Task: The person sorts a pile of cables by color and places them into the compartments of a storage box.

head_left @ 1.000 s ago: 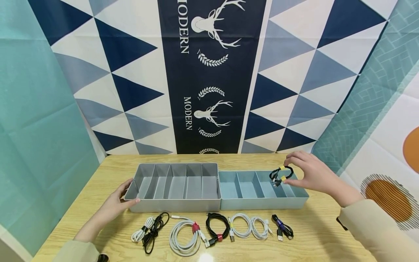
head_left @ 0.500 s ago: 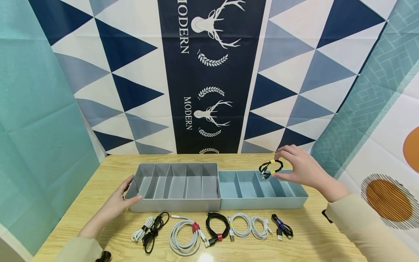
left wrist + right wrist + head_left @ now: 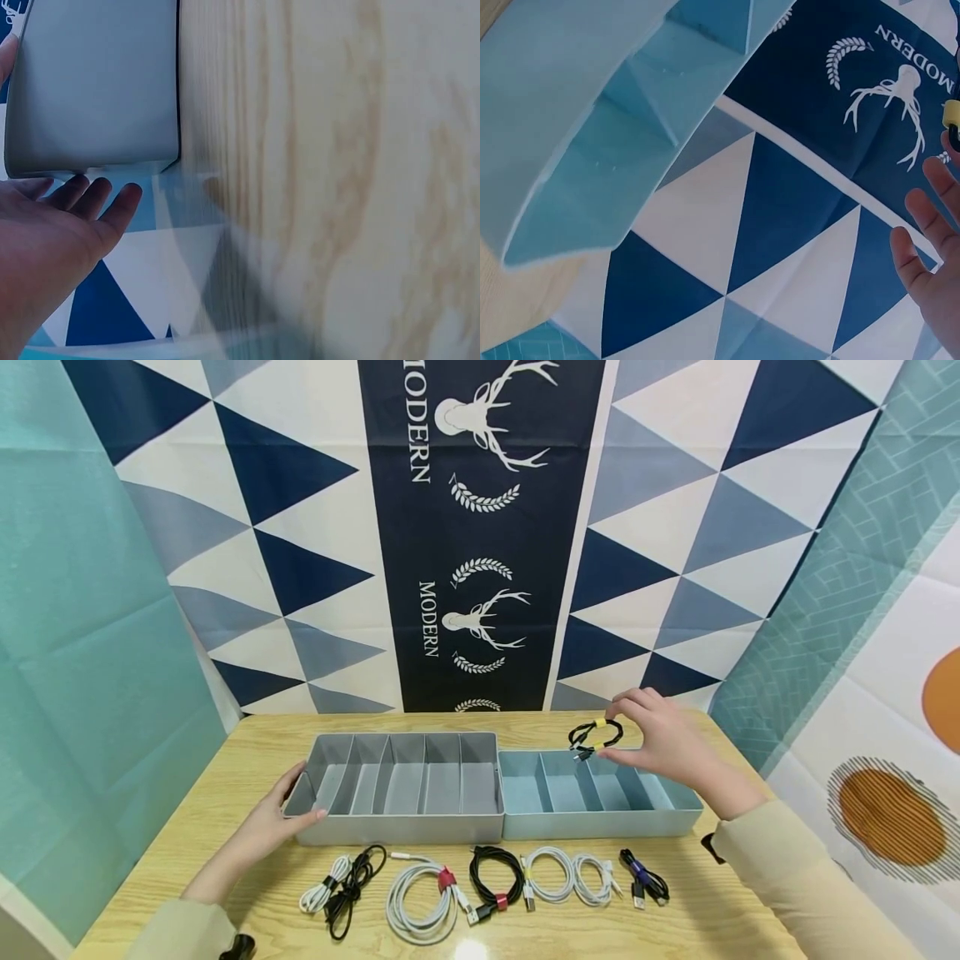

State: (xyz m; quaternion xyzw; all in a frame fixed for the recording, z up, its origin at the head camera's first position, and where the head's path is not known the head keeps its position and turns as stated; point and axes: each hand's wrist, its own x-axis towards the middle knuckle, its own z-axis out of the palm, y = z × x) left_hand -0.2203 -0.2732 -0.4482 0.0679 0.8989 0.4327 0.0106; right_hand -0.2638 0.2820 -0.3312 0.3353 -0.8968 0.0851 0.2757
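My right hand (image 3: 663, 735) pinches a coiled black cable (image 3: 577, 732) with yellow ties between thumb and fingers. It hangs above the back of the light blue divided box (image 3: 600, 824). In the right wrist view only a yellow tie (image 3: 952, 113) and a bit of that cable show at the right edge, beside the right hand (image 3: 937, 262). At the other end, my left hand (image 3: 262, 827) holds the left end of the grey divided box (image 3: 405, 831), thumb over the front rim. The left wrist view shows the left hand's fingers (image 3: 120, 210) against the grey wall.
Along the front lie a white cable (image 3: 315, 897), black cable (image 3: 348, 893), large white coil (image 3: 397, 910) with red tie, black coil (image 3: 480, 872), two smaller white coils (image 3: 551, 852) (image 3: 592, 902) and a purple-tied black cable (image 3: 654, 883). A patterned cloth (image 3: 480, 527) hangs behind.
My right hand has carried the yellow-tied black cable leftward and slightly up, from over the blue box's right part to over its middle. The left hand stays at the grey box.
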